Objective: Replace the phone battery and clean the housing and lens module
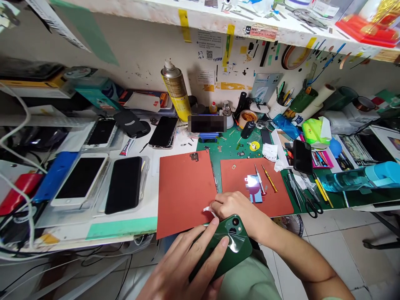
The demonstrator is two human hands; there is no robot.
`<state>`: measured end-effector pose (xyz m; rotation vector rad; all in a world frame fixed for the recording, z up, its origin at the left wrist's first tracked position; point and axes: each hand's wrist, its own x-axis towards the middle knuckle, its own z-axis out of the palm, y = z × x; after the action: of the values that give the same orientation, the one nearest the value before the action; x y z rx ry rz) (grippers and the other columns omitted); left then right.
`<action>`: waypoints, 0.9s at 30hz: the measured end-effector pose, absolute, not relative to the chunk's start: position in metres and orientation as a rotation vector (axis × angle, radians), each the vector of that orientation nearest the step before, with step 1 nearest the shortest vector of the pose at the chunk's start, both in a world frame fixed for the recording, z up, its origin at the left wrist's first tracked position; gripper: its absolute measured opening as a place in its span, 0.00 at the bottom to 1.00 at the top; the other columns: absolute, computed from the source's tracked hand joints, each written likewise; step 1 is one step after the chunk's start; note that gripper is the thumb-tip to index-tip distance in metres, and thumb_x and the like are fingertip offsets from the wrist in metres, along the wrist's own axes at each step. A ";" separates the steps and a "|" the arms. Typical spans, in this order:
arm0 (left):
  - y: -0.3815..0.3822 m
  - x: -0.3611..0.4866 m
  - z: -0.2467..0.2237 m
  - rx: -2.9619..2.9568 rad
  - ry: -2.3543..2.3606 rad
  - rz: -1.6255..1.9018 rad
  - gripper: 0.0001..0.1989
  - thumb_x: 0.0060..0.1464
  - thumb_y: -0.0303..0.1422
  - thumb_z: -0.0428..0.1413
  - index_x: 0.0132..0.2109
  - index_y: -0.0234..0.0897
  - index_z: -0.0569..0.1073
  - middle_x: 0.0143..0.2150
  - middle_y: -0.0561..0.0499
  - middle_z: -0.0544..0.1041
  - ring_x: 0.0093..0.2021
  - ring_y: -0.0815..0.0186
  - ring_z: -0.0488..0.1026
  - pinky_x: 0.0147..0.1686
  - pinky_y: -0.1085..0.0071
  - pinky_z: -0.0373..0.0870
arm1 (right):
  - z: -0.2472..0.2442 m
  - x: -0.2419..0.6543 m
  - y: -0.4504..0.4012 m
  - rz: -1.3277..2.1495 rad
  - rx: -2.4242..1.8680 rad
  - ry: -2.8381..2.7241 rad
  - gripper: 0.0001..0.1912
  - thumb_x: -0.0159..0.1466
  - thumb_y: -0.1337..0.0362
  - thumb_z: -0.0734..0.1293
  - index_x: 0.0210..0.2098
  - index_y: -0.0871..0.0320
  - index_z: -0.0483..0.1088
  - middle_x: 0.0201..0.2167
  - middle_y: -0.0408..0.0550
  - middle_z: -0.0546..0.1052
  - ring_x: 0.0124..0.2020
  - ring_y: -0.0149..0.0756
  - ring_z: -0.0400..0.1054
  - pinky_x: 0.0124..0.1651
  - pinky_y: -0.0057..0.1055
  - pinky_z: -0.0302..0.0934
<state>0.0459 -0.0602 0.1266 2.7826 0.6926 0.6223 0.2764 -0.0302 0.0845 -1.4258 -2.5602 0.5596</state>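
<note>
A dark green smartphone (240, 248) is tilted over my lap at the desk's front edge, its back with the cameras facing up. My left hand (192, 258) grips it, fingers stretched across its back and the thumb side out of sight below. Beyond its upper edge, my right hand (231, 208) is curled closed around a crumpled white tissue (208, 210), which pokes out on the left. The right fingertips are largely hidden. Under and beyond the hands lies a reddish-brown mat (184, 187), with a small dark metal part (194, 156) at its top.
On a second brown mat (231, 179) lie a red-ended screwdriver (260, 179), a gold screwdriver (269, 178) and a shiny film piece (253, 187). Black scissors (312, 207) and a blue water bottle (353, 179) are to the right. Several phones, including a white one (79, 179), lie left. A yellow spray can (177, 93) stands behind.
</note>
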 end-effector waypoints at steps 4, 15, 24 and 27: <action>-0.060 0.045 0.125 2.777 0.686 0.598 0.23 0.69 0.25 0.54 0.68 0.36 0.72 0.71 0.37 0.72 0.66 0.49 0.72 0.62 0.53 0.76 | 0.086 0.276 -0.029 0.583 -1.426 -2.579 0.12 0.78 0.63 0.65 0.37 0.58 0.76 0.33 0.46 0.79 0.31 0.35 0.71 0.28 0.36 0.44; -0.055 0.040 0.123 2.786 0.621 0.528 0.24 0.71 0.28 0.52 0.71 0.37 0.70 0.73 0.39 0.69 0.70 0.52 0.70 0.67 0.56 0.73 | 0.094 0.275 -0.023 0.728 -1.463 -2.707 0.20 0.81 0.60 0.59 0.36 0.59 0.76 0.32 0.48 0.78 0.31 0.34 0.71 0.29 0.37 0.41; -0.059 0.041 0.121 2.801 0.656 0.518 0.25 0.69 0.25 0.53 0.71 0.37 0.69 0.73 0.38 0.69 0.69 0.50 0.70 0.64 0.54 0.74 | 0.095 0.277 -0.023 0.725 -1.457 -2.710 0.19 0.80 0.61 0.60 0.36 0.59 0.76 0.32 0.49 0.79 0.32 0.35 0.71 0.29 0.37 0.40; -0.058 0.042 0.120 2.794 0.650 0.517 0.25 0.69 0.24 0.53 0.71 0.37 0.69 0.73 0.39 0.70 0.69 0.50 0.70 0.65 0.54 0.74 | 0.094 0.278 -0.024 0.716 -1.454 -2.703 0.19 0.80 0.61 0.60 0.36 0.59 0.77 0.32 0.49 0.79 0.31 0.36 0.71 0.29 0.37 0.40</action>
<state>0.0423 -0.0580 0.1204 2.7941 0.6501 0.5165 0.2779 -0.0243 0.0940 -1.4536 -2.7029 0.7163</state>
